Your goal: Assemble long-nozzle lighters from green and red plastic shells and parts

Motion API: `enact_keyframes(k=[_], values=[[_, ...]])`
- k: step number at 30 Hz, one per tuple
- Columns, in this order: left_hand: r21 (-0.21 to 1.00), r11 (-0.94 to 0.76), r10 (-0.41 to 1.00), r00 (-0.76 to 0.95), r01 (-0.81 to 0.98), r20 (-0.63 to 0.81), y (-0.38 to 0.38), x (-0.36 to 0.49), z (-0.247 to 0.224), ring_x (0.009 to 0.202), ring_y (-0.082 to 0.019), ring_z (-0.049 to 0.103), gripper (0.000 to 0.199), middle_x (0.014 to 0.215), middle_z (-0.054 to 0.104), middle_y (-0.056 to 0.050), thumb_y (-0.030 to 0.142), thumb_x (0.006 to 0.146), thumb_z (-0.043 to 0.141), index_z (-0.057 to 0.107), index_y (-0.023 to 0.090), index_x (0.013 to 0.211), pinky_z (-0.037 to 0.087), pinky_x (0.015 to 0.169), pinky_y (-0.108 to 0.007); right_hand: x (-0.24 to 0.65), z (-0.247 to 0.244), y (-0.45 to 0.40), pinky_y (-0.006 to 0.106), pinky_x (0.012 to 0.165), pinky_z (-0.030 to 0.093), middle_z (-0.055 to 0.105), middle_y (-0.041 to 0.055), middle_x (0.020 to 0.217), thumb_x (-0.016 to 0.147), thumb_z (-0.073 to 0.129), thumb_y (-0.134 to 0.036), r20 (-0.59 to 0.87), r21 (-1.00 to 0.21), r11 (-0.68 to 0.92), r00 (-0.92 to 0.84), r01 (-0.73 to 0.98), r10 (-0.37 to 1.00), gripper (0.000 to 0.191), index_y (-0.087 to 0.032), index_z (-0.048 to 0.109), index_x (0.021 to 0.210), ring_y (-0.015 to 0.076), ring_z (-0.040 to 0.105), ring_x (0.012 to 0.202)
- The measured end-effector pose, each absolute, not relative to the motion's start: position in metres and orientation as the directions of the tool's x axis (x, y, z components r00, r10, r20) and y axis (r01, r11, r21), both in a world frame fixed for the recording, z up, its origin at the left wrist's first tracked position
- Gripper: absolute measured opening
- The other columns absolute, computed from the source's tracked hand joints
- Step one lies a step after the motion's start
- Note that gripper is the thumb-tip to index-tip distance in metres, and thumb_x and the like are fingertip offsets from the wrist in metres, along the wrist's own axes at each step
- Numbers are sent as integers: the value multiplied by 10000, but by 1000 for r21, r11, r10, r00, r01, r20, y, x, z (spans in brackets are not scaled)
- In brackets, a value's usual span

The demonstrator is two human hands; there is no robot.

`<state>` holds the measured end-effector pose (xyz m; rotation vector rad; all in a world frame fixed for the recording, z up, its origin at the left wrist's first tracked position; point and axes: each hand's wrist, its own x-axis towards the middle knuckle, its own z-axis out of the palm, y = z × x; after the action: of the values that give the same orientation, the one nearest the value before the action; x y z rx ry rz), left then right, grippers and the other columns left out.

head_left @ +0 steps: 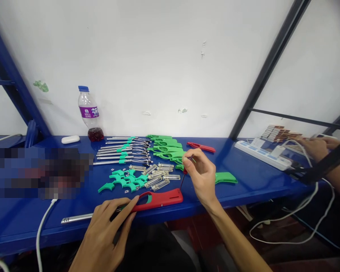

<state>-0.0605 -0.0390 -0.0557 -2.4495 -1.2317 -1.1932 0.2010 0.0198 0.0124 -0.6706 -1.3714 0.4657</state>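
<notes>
A red lighter (pixel 161 199) with a long silver barrel lies along the front edge of the blue table. My left hand (pixel 107 223) is closed around it where the handle meets the barrel. Pinched in the fingers of my right hand (pixel 200 172) is a small screwdriver (pixel 183 179), its tip at the right end of the red handle. Beyond the lighter lie green triggers (pixel 127 181) in a loose heap and several clear fuel tanks (pixel 157 177). Silver barrels with wires (pixel 121 150) form a row behind them. Green handle halves (pixel 168 149) stand at the back.
A red handle half (pixel 201 147) and a green one (pixel 226 177) lie to the right. A drink bottle (pixel 90 115) and a white case (pixel 70 139) stand back left. At right are a power strip (pixel 263 155), white cables (pixel 300 223) and another person's arm (pixel 334 170) beyond a dark post.
</notes>
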Motion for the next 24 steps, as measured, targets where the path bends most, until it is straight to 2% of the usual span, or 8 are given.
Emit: enact_keyframes(k=[2, 5, 8, 12, 16, 19, 24], values=[[195, -652, 606, 349, 733, 715, -39, -61, -57, 1085, -237, 600, 398, 1194, 632, -71, 216, 1055, 528, 550, 271, 1449, 455, 942, -400, 205, 11, 20, 277, 696, 500, 652, 5, 916, 1000, 681, -331, 713, -699, 714, 120, 44, 691, 83, -271, 736, 1011, 147, 618, 778], [181, -652, 597, 351, 736, 721, -38, -61, -57, 1085, -231, 597, 382, 1196, 629, -68, 224, 1061, 522, 561, 267, 1439, 452, 941, -391, 208, 7, 23, 300, 735, 516, 681, 7, 908, 1072, 562, -338, 711, -700, 709, 14, -87, 703, 179, -289, 729, 1115, 145, 643, 760], [178, -660, 590, 356, 730, 725, -37, -62, -58, 1090, -231, 590, 362, 1204, 625, -72, 235, 1062, 530, 575, 256, 1421, 452, 930, -382, 209, 3, 27, 309, 734, 502, 640, 5, 899, 1080, 543, -357, 730, -669, 717, 12, -197, 684, 184, -282, 712, 1090, 145, 620, 753], [181, -663, 591, 358, 727, 723, -36, -63, -61, 1097, -233, 585, 347, 1215, 627, -72, 246, 1063, 533, 585, 252, 1406, 444, 940, -387, 212, 1, 30, 293, 703, 470, 596, 10, 920, 1024, 651, -355, 753, -646, 755, 70, -115, 655, 130, -263, 734, 983, 146, 584, 784], [181, -666, 587, 358, 723, 726, -35, -64, -61, 1103, -235, 586, 366, 1219, 632, -72, 242, 1061, 538, 573, 254, 1425, 442, 945, -390, 215, 2, 31, 308, 727, 494, 640, 6, 887, 1075, 558, -359, 705, -701, 707, 53, -94, 707, 194, -294, 729, 1139, 151, 617, 763], [176, -668, 585, 364, 723, 725, -35, -64, -61, 1108, -231, 583, 372, 1226, 630, -71, 237, 1062, 535, 573, 253, 1432, 443, 956, -385, 215, 3, 33, 306, 735, 497, 635, -2, 873, 1096, 508, -353, 685, -719, 686, 52, -111, 727, 218, -291, 715, 1126, 146, 619, 751], [166, -673, 579, 374, 721, 725, -35, -66, -63, 1081, -224, 588, 372, 1191, 633, -67, 253, 1059, 550, 584, 256, 1429, 456, 930, -370, 217, 0, 34, 289, 752, 486, 629, 15, 984, 1026, 649, -367, 681, -728, 682, 44, -70, 731, 141, -293, 738, 1106, 160, 598, 867]])
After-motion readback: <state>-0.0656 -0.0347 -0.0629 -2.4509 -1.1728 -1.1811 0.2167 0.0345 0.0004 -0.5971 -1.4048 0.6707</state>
